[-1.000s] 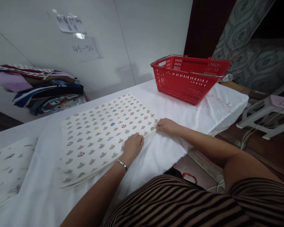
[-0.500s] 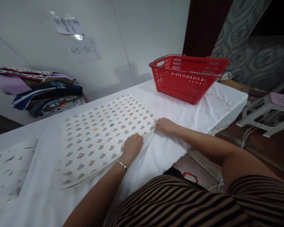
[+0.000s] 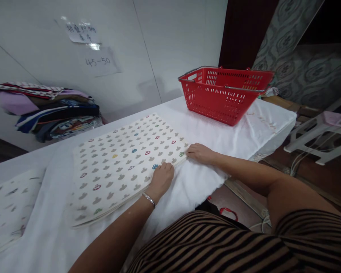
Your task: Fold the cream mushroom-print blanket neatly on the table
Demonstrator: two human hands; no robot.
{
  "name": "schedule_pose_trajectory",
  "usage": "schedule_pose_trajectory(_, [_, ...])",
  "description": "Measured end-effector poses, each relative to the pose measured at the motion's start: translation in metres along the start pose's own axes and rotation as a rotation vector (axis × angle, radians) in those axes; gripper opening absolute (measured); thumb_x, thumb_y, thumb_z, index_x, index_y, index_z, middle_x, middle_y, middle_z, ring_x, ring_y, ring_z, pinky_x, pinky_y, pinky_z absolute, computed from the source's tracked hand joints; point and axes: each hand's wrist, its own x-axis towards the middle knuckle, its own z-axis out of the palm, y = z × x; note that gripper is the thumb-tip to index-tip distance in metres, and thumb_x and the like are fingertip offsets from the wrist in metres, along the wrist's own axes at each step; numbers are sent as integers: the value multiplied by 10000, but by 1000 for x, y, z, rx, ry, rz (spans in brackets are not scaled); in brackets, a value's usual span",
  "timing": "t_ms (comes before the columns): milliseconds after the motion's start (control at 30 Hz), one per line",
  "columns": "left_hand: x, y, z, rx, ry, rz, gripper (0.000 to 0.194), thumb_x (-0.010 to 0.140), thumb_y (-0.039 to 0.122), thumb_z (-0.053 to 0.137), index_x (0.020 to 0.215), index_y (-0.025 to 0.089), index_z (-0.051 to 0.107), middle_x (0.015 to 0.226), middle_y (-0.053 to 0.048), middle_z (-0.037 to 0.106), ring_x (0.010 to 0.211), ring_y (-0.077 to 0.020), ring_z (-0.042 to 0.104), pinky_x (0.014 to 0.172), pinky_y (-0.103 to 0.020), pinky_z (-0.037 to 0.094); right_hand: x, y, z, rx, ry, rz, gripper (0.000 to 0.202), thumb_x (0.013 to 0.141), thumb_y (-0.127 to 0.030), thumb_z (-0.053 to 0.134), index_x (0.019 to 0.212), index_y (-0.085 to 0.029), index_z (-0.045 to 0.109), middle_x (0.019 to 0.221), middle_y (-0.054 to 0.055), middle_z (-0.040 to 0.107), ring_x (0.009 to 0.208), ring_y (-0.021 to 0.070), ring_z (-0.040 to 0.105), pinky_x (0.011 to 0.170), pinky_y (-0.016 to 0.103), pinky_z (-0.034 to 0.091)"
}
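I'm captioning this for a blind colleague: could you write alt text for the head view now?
A left hand and right hand touch the near edge of a layered, printed white cloth lying flat on a white-covered table. A red basket stands farther back on the right; a fabric stack sits back left.

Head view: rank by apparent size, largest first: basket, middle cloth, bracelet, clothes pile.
1. Middle cloth
2. Basket and clothes pile: too alike to rank
3. Bracelet
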Motion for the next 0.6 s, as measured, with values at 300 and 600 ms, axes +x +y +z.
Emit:
schedule_pose_trajectory(300, [-7,4,-8,53,-47,9,282,857,18,346,998,114,571,942,-113,544,880,-230,497,704,-350,414,-2,4,-16,58,-60,-63,199,921,-164,421,1017,-159,595,1006,86,606,918,200,484,725,306,317])
schedule_pose_trajectory(600, [2,10,-9,168,-103,27,308,812,-45,318,918,61,586,862,-131,547,812,-236,534,633,-328,415,3,4,-12,-88,-100,-95,205,917,-167,428,1056,-127,574,996,99,597,871,209,489,685,313,311])
